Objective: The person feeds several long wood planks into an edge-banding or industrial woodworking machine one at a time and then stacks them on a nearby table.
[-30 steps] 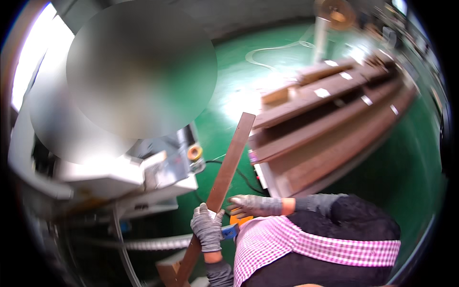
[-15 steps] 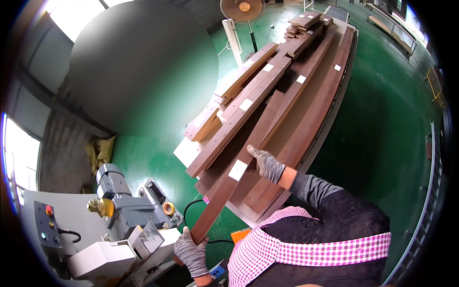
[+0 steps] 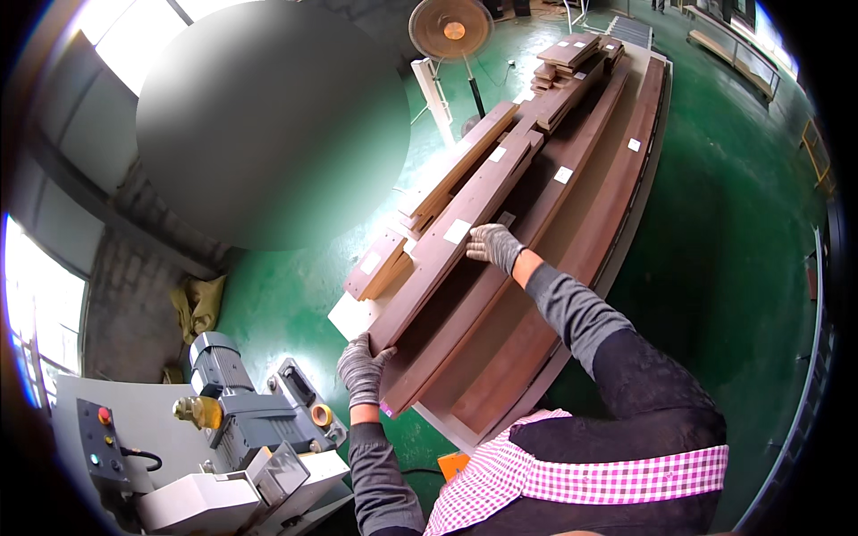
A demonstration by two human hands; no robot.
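A long brown board (image 3: 429,268) with a white label lies lengthwise on a stack at the left side of the pallet. My left hand (image 3: 362,368), in a grey striped glove, is closed around its near end, thumb over the right edge. My right hand (image 3: 494,247), gloved alike, is at the board's right edge beside the label, fingers together and bent against it; its fingertips are partly hard to make out. Right of this stack, lower down, runs another brown board (image 3: 500,286). A further labelled board (image 3: 617,183) lies along the pallet's right edge.
Shorter boards (image 3: 380,265) are stacked at the left, more (image 3: 567,54) at the far end. A grey machine with a motor (image 3: 255,402) and a button panel (image 3: 103,447) stands at lower left. Behind the boards is a round fan (image 3: 451,31). A blurred disc covers the upper left.
The board in my hands has moved up and left, from a slant over the near edge onto the left stack. My left hand moved forward, my right hand farther along.
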